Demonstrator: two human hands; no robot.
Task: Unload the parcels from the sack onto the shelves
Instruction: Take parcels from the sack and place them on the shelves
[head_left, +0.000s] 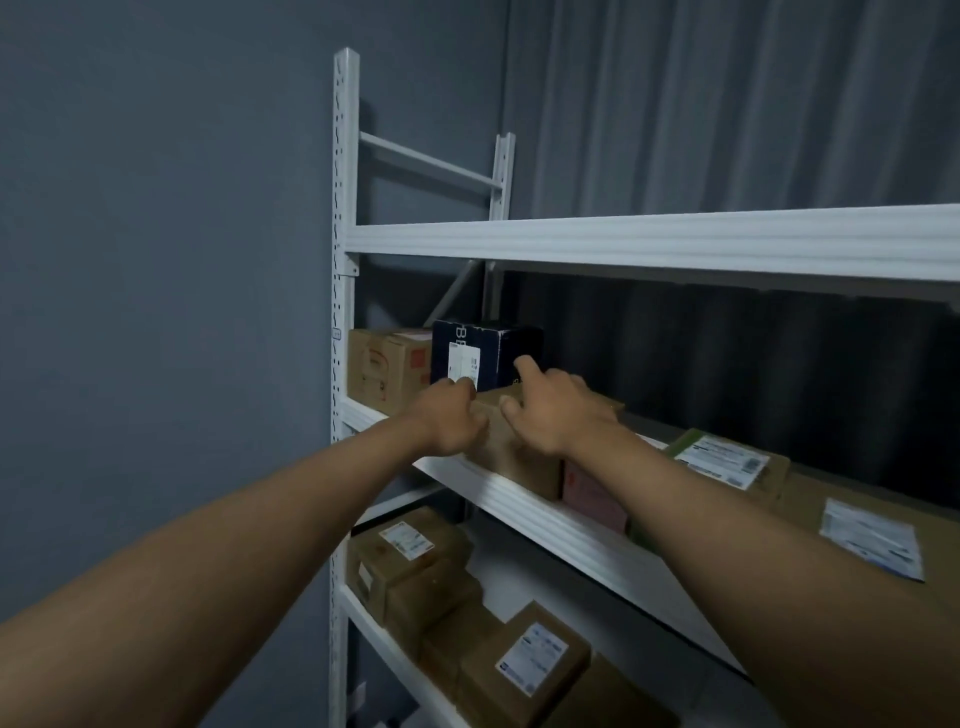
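A brown cardboard parcel (519, 460) sits on the middle shelf (540, 512) of a white metal rack. My left hand (449, 415) grips its left top edge with curled fingers. My right hand (553, 410) lies over its top, thumb on the near side and fingers curled over the far side. Right behind it stands a dark blue box (485, 353) with a white label, and a brown box (387, 366) stands at the shelf's left end. The sack is out of view.
A pink parcel (592, 493) and labelled brown parcels (727, 462) lie to the right on the same shelf. Several labelled brown parcels (415, 551) fill the lower shelf. The upper shelf beam (623, 241) runs overhead. A grey wall is on the left, a curtain behind.
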